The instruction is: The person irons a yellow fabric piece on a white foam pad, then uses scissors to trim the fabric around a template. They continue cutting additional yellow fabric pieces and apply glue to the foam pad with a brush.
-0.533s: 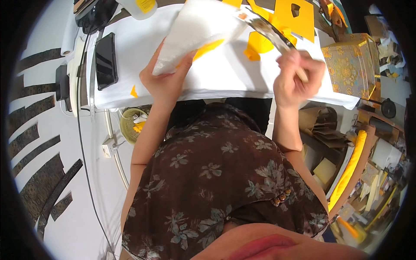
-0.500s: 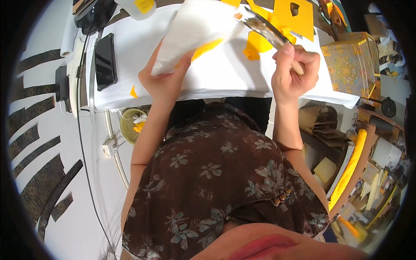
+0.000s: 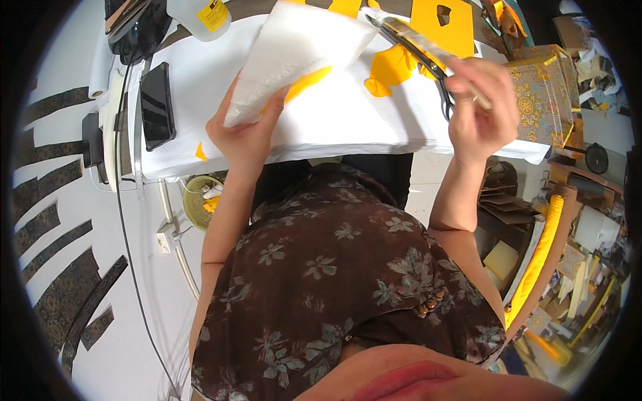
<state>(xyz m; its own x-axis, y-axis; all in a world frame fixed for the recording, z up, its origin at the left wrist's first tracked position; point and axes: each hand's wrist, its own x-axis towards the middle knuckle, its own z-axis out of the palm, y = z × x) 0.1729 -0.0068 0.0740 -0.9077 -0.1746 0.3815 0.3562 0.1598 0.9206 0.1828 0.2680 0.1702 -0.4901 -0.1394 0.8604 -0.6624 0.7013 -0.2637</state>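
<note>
My left hand (image 3: 244, 127) grips the lower left corner of a white foam-like sheet (image 3: 301, 47), holding it tilted above the table. Along the sheet's lower edge shows a strip of yellow fabric (image 3: 307, 81), near my thumb. My right hand (image 3: 483, 110) is closed round the pale handle of a brush (image 3: 428, 43), whose bristle end is smeared by motion and points to the far left. Beneath the brush, a pair of scissors with black handles (image 3: 435, 67) lies on the table, partly over crumpled yellow fabric pieces (image 3: 394, 65).
The white-covered table (image 3: 348, 127) carries a black phone (image 3: 157, 105) at left and a plastic container (image 3: 202, 19) behind it. A flat yellow piece with a hole (image 3: 458, 30) lies far right, near a brocade-covered box (image 3: 543, 93). A green basket (image 3: 199, 204) stands below the table's left side.
My right hand has moved right and slightly nearer with the brush, lifting it away from the foam sheet. More of the scissors now shows. The left hand still holds the sheet.
</note>
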